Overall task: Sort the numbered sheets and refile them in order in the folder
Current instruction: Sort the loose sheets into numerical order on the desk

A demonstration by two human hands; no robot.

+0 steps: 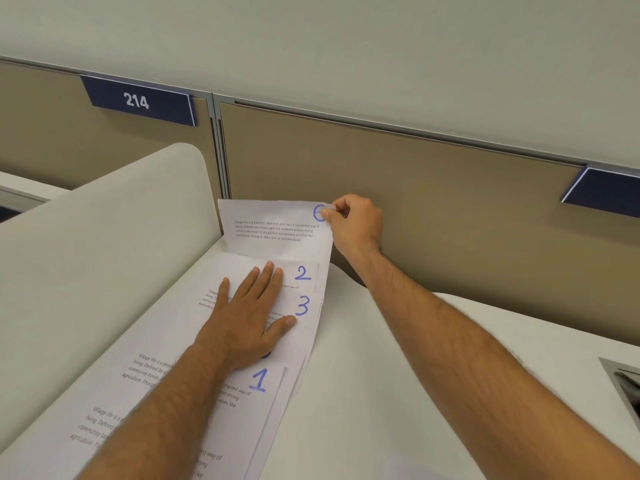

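Several white printed sheets with blue handwritten numbers lie overlapped on the white desk (381, 393). Sheet 1 (266, 393) is nearest me, sheet 3 (304, 308) lies above it and sheet 2 (306, 275) beyond that. My left hand (252, 313) lies flat with straight fingers on this pile, covering part of another sheet's number. My right hand (353, 220) pinches the top right corner of the far sheet (277, 230), whose number looks like a 6, and lifts that end against the partition. No folder is in view.
A tan partition wall (415, 188) stands right behind the desk, with a blue plate reading 214 (138, 100) and a second blue plate (606, 192). A pale curved divider (104, 237) rises on the left. A grey cable opening (627, 386) is in the desk at right.
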